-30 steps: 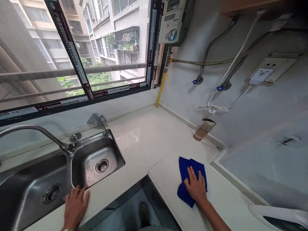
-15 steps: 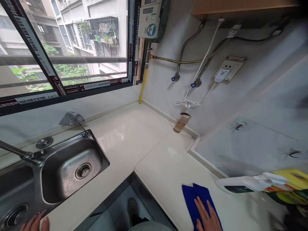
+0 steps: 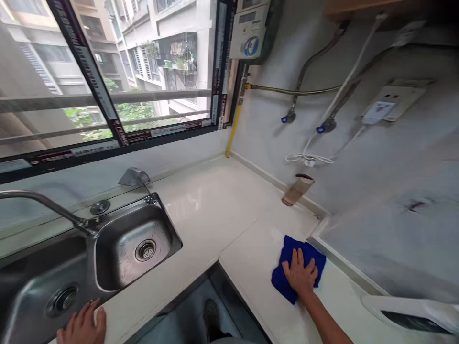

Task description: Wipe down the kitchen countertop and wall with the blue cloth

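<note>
Dark-blue, squarish fabric cloth (image 3: 309,250) lay under the right hand (image 3: 301,277).
That hand was spread open, cloth showing clockwise from seven to three o'clock; the left hand (image 3: 84,326) lay half-open, holding nothing visible.

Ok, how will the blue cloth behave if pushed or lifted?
The blue cloth under the right hand is probably floppy, given its uneven edges. It likely slides readily over the glossy countertop, and looks thin enough to be light.
</note>
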Motion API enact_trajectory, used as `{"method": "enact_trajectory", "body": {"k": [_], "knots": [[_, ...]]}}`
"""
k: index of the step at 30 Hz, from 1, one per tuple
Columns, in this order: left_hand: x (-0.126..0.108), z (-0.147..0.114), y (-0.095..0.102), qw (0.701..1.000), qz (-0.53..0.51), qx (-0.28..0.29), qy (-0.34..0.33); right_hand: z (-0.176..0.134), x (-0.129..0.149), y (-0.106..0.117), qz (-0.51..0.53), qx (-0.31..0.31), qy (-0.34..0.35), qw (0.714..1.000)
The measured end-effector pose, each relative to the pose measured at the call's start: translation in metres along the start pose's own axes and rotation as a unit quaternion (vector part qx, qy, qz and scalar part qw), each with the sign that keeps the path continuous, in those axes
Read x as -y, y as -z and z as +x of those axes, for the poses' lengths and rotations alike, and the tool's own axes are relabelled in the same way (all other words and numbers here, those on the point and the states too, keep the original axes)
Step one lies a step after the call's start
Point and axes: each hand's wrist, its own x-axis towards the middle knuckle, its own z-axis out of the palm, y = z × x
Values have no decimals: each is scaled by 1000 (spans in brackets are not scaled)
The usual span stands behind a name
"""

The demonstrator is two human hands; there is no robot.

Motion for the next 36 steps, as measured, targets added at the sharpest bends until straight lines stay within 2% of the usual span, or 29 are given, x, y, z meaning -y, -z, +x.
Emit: {"method": "enact_trajectory", "body": {"k": [5,10,13,16,19,24,32,36], "knots": [[-4,-5,5,1000,20,-3,0,39,110,-5,25,30,77,996],[-2,-6,5,1000,24,5,1,39,211,-12,64,52,204,975],[-4,-6,8,1000,26,8,0,24,249,-8,88,65,284,953],[-5,-5,9,1000,23,5,0,6,260,3,104,75,349,928],[-6,-5,8,1000,24,-4,-8,-12,244,20,109,83,399,907],[-9,-4,10,1000,26,-4,-15,-44,186,52,126,102,447,880],[-14,-3,19,999,1,34,3,-101,63,91,156,143,467,859],[-8,4,18,999,-8,40,-6,-136,-6,103,139,157,448,869]]}}
